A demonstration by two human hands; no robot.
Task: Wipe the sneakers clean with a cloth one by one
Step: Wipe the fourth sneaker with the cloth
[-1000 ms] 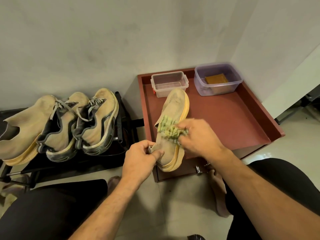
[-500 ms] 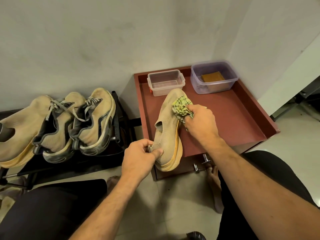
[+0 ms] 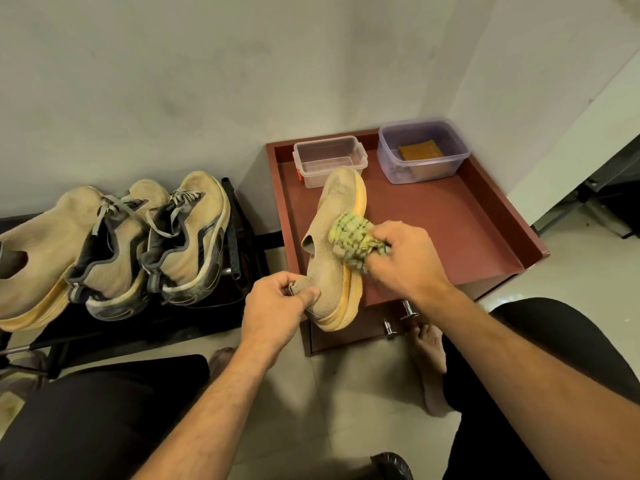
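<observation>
Cloth [image 3: 353, 239] back at middle of shoe [image 3: 332, 244] now; half sec ago we had it up near toe. So we rub up & down same shoe, wiping not done yet.

R hand [image 3: 403, 256] bunched tight round cloth, presses it on shoe's side. L hand [image 3: 277, 306] pinches heel, same grip as before.

Shoe on its edge on red tray [image 3: 450, 216], heel past front rim.

3 more shoes [image 3: 114, 244] wait on black rack at left, not moved. We think those come next.

left hand [image 3: 277, 308] pinching, right hand [image 3: 405, 259] gripping
</observation>
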